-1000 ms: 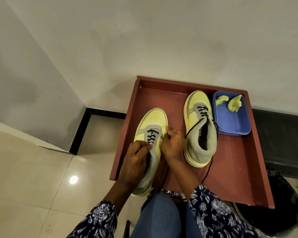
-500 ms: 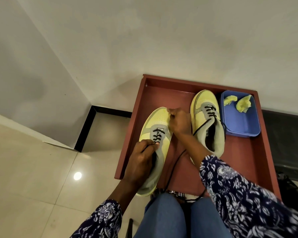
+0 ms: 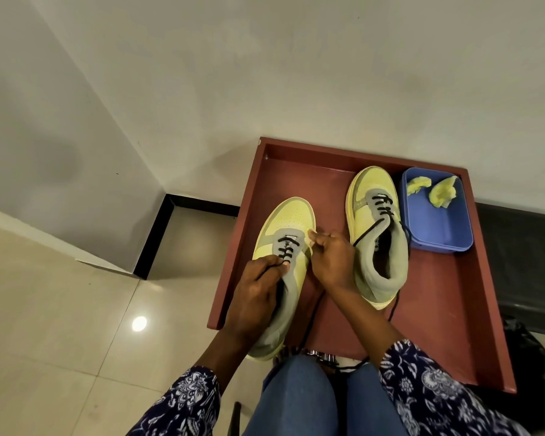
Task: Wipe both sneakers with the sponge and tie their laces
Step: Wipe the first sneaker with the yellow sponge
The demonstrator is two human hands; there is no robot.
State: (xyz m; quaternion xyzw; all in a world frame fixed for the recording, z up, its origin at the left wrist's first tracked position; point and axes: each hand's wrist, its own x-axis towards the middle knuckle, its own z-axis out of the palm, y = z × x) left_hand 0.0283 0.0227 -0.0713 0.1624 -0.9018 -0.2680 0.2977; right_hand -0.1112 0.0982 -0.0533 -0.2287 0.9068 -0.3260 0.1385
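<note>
On a red tray, both hands pinched thin, limp black laces on the sneaker at seven o'clock of its untied mate, likely best gripped near the eyelets: left hand, right hand.

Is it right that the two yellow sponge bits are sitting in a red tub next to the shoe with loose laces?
Not quite. The head view shows the tub is blue, not red. The two yellow sponge bits do sit in it, next to the shoe with loose laces.
</note>
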